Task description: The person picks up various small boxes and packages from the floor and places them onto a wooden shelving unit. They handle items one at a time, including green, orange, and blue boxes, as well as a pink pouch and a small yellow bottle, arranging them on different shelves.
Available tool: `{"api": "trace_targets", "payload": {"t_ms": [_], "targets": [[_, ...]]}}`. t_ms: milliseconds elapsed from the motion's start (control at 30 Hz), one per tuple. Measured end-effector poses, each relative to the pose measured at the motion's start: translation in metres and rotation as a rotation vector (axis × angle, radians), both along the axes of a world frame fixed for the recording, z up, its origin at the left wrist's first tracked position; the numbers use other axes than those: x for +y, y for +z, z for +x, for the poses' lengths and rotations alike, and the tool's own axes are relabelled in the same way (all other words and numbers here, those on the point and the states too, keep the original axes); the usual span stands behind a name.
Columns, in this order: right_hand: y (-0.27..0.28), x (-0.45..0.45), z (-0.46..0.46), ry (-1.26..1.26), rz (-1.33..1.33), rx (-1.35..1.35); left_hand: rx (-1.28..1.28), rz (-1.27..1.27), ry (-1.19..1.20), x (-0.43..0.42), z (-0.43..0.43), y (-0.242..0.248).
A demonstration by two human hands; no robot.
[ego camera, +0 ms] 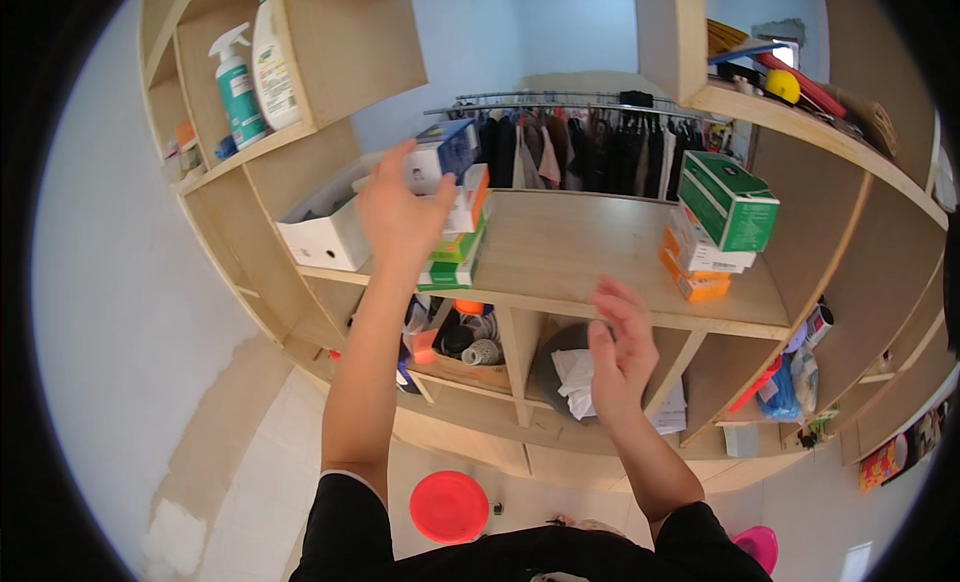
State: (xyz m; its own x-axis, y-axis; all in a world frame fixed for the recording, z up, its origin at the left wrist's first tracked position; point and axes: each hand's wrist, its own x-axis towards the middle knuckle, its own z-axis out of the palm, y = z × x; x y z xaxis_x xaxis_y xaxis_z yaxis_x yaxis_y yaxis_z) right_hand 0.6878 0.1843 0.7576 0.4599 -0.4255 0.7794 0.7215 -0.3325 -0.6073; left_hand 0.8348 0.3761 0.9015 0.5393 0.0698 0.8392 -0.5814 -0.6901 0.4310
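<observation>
My left hand [405, 214] is raised at a blue and white box [448, 154] on top of a stack on the shelf. Its thumb and fingers are spread at the box's near side; whether they grip it cannot be told. Below that box are an orange and white box [471, 199], a lime-green box [454, 246] and a green and white box [448, 273]. My right hand [621, 349] hovers in front of the shelf edge, holding nothing, fingers apart. To its upper right, a green box [727, 199] tops a second stack, over white boxes [701, 244] and orange boxes [697, 278].
A white open bin [322, 240] stands left of the first stack. Spray bottles [240, 94] occupy an upper left compartment. Lower compartments hold a dark round container [551, 375] with a white bag and assorted goods. Beneath is a red stool [448, 507]. Clothes [585, 150] hang behind.
</observation>
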Motion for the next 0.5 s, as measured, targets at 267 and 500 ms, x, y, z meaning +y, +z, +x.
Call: {"api": "trace_targets", "payload": {"t_ms": [267, 500], "targets": [[0.044, -0.1, -0.029, -0.88, -0.104, -0.174, -0.402, -0.029, -0.159, -0.047, -0.038, -0.018], [0.065, -0.128, 0.007, -0.77, -0.218, 0.071, -0.166, 0.014, -0.358, -0.117, -0.055, -0.08]]}}
